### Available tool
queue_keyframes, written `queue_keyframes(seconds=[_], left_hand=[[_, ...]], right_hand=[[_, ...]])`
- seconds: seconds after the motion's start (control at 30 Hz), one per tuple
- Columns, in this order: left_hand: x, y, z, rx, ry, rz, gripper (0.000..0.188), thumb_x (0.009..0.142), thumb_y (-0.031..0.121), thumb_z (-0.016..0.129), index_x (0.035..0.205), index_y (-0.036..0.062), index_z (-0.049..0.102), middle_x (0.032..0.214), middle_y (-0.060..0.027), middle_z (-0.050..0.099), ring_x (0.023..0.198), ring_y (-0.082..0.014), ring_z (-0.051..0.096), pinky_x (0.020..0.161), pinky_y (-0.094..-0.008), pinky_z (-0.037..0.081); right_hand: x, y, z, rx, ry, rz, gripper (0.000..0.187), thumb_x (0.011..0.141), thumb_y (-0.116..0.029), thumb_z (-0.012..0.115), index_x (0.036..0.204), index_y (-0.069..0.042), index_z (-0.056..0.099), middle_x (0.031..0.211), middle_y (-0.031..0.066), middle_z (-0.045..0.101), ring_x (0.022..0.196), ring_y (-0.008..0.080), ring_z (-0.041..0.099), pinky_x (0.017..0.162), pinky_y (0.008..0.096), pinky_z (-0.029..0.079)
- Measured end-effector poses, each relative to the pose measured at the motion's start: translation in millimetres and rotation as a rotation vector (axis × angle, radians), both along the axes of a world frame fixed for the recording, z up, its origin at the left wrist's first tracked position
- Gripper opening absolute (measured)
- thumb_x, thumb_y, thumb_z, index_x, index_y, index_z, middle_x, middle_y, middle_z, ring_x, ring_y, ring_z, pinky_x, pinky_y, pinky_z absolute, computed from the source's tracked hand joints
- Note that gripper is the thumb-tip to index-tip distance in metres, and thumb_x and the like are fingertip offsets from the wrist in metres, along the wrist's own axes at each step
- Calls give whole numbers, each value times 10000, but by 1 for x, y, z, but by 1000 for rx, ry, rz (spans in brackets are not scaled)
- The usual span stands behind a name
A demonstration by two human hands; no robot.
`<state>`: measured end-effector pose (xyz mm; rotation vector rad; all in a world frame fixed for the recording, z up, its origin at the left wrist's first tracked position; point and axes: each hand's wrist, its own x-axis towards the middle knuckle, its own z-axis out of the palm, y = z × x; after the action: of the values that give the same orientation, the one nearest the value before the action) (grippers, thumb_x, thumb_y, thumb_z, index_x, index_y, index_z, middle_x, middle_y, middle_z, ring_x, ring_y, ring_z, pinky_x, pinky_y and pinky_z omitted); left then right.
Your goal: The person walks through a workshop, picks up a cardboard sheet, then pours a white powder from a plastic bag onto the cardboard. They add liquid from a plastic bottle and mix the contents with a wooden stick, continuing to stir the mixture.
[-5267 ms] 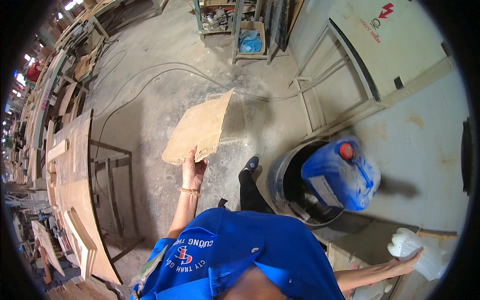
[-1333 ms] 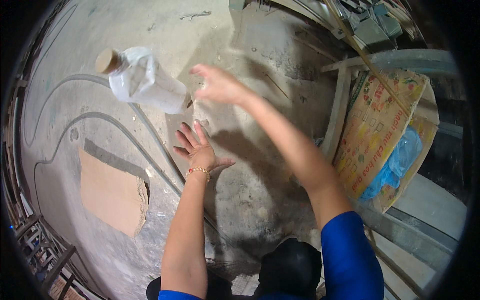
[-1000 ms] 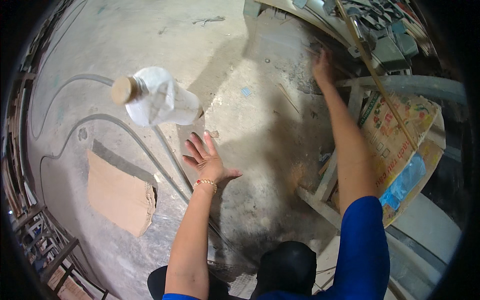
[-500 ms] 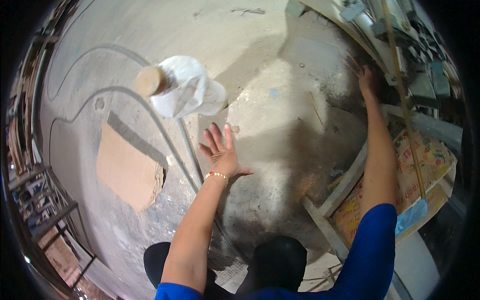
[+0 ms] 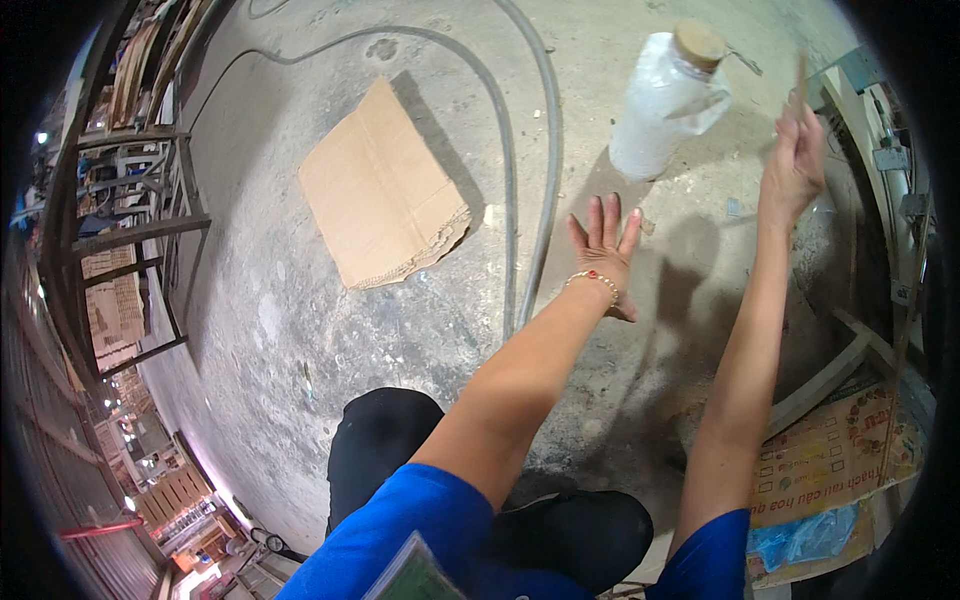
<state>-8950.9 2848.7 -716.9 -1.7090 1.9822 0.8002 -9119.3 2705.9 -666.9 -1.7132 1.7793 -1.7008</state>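
Note:
My left hand (image 5: 606, 258), with a beaded bracelet at the wrist, is stretched out low over the concrete floor, fingers spread and nothing in it. Just beyond its fingertips stands a white plastic bottle (image 5: 650, 115) with a round tan stopper (image 5: 700, 45). Farther right, my right hand (image 5: 793, 170) is raised and closed on a thin brownish stick (image 5: 801, 75) that points up and away. Motion smears the stick, so its exact kind cannot be made out.
A piece of brown cardboard (image 5: 385, 190) lies on the floor to the left. Grey hoses (image 5: 548, 150) run between it and the bottle. A wooden rack (image 5: 140, 235) stands far left. On the right are a printed carton (image 5: 825, 450), blue plastic (image 5: 805, 540) and metal parts (image 5: 890, 158).
The view has swung left, so the floor things sit farther right in it. My right hand has left the dark corner beside the metal parts and come up with the stick. My left hand stays spread.

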Motion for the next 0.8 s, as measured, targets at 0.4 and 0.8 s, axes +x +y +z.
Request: queue_keyframes(seconds=[0.4, 0.8], left_hand=[[14, -10, 24, 134, 114, -148, 1334, 535, 562, 785, 1439, 107, -84, 1458, -278, -120, 1352, -450, -99, 1045, -643, 44], [268, -13, 24, -719, -181, -441, 173, 774, 167, 581, 928, 205, 649, 1212, -104, 557, 1277, -255, 378, 1094, -559, 98]], right_hand=[[-11, 132, 11, 210, -121, -84, 305, 972, -198, 404, 1166, -1, 532, 875, 105, 602, 834, 196, 590, 772, 337, 456], [61, 284, 57, 666, -493, 230, 219, 950, -119, 439, 1116, -29, 551, 793, 42, 578, 644, 78, 530, 538, 215, 444]])
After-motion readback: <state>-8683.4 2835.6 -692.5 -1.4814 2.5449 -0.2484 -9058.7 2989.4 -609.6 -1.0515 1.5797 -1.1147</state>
